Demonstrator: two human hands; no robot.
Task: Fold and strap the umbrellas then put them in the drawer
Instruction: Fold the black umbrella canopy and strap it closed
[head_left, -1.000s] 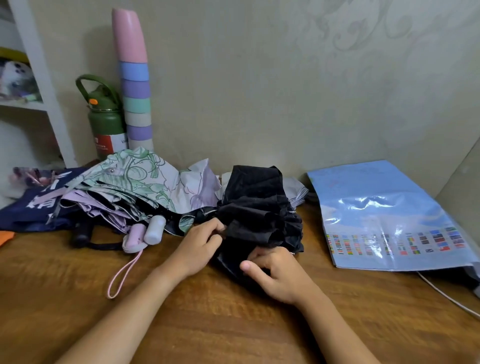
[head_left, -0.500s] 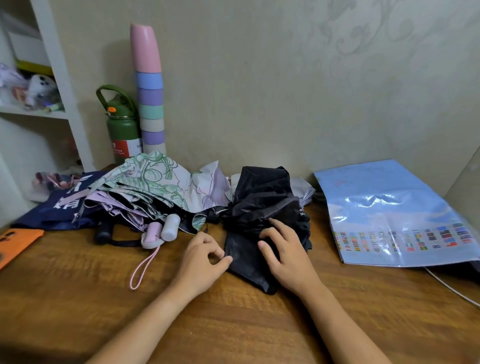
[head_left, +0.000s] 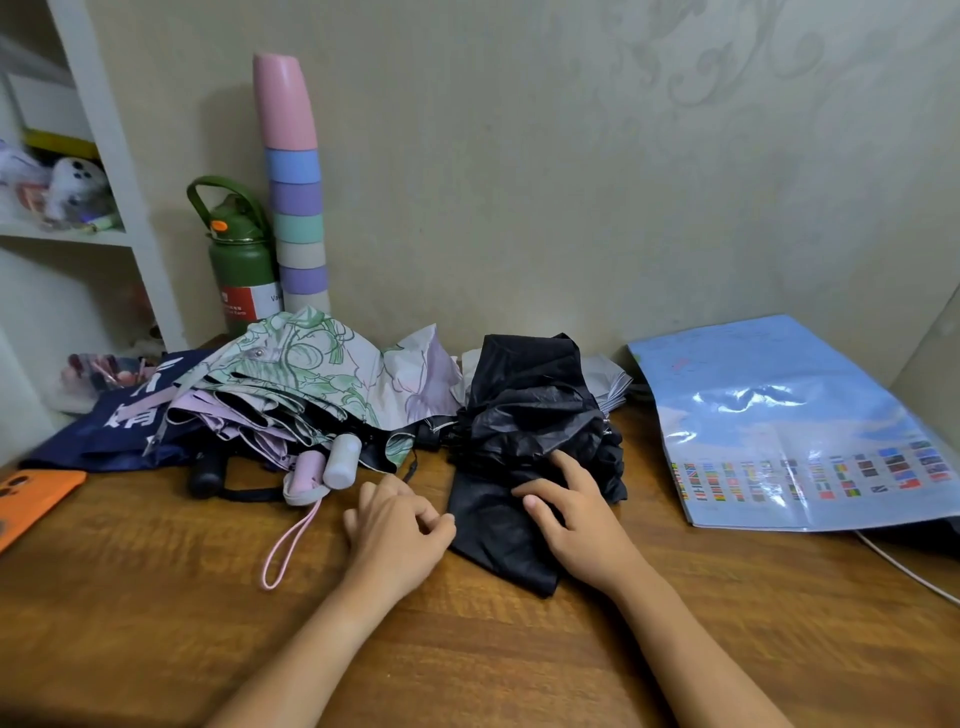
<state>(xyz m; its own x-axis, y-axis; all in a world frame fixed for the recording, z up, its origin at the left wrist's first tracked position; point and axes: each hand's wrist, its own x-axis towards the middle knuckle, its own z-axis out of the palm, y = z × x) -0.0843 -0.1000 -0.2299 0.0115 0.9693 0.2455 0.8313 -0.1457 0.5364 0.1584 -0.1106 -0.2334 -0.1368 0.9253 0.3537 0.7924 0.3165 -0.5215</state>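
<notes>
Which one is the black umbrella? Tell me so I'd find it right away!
Look at the wooden table, along the wall, between the flowery umbrella pile and the shiny blue folder. The black umbrella is the crumpled heap there, under the right hand. It is the only all-black, unpatterned one.

Umbrellas mid-table, hands in front.
Patterned umbrella pile (head_left: 311, 395) left of crumpled umbrella (head_left: 524, 415); right hand (head_left: 576, 514) on it, left hand (head_left: 397, 525) beside; bottle (head_left: 241, 260) behind pile.

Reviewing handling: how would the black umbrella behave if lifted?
The black umbrella looks floppy: its cloth lies crumpled and unstrapped, so folds would likely sag. The right hand presses it flat, suggesting thin, yielding cloth.
</notes>
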